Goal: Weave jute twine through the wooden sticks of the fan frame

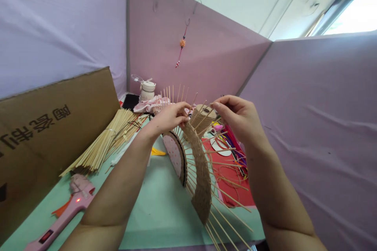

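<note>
A half-woven basket of brown twine on thin wooden sticks stands on edge, its sticks fanning outward. Its round base has a pink dotted face and a dark rim. My left hand is closed at the top of the woven band, its fingers gripping the band's edge among the sticks. Just to the right, my right hand is raised with thumb and forefinger pinched together by a stick's tip. Whether a stick or a strand of twine is in that pinch is too small to tell. A twine spool stands behind, between both hands.
At left lie a bundle of wooden sticks and a pink glue gun with a lit red light, beside a cardboard box. A white bottle stands at the back. A red sheet with cords lies at right.
</note>
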A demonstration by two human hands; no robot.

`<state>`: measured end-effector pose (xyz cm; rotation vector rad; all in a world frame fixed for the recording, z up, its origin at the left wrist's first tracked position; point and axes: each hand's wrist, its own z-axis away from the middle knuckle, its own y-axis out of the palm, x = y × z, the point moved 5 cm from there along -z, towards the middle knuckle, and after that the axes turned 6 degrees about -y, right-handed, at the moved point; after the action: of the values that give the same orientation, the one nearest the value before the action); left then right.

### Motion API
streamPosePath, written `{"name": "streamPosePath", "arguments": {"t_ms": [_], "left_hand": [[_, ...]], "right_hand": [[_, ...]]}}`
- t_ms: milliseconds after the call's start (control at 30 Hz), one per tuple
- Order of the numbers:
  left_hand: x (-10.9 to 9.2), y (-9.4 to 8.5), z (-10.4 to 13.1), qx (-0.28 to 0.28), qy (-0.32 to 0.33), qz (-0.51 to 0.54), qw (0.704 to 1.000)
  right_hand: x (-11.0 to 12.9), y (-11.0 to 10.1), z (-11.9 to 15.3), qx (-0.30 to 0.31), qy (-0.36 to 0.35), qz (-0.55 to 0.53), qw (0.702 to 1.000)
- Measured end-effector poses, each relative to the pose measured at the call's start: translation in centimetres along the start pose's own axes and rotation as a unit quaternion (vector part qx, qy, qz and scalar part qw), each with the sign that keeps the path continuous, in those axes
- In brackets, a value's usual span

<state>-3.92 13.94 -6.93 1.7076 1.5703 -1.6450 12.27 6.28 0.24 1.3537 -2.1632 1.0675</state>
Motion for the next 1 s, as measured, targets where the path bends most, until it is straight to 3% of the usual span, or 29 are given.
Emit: {"name": "streamPosePath", "arguments": {"t_ms": [167,233,333,467,600,700,833,1000], "left_hand": [[0.0,0.0,0.1,-0.004,0.014,-0.011,1.000],[0.1,0.0,0.1,-0.004,0.022,-0.011,1.000],[0.2,-0.1,0.1,0.002,0.023,-0.003,1.000],[0.4,-0.4,0.1,0.006,0.011,0.002,1.000],[0.3,-0.3,0.2,0.007,0.021,-0.002,1.000],[0.4,-0.4,0.0,-0.024,0.034,-0.045,0.998],[0.5,-1.0,-0.3,-0.098,0.050,-0.076,0.991],[0.7,-1.4,-0.6,-0.195,0.038,-0.170,0.965]], "right_hand": [[0.4,-1.5,1.3,-0.019,-0.061,0.056,0.996],[-0.8,-2.3,2.2,-0.040,-0.045,0.038,0.997],[-4.0,-2.6,4.1,-0.066,0.036,0.014,0.997],[-8.9,0.3,8.0,-0.017,0.155,-0.029,0.987],[-11.2,3.8,11.4,0.025,0.229,-0.121,0.965],[-11.1,4.4,12.1,0.012,0.240,-0.130,0.962],[-10.4,3.8,11.3,-0.031,0.210,-0.085,0.974],[-11.0,4.4,10.2,-0.047,0.166,-0.079,0.982]]}}
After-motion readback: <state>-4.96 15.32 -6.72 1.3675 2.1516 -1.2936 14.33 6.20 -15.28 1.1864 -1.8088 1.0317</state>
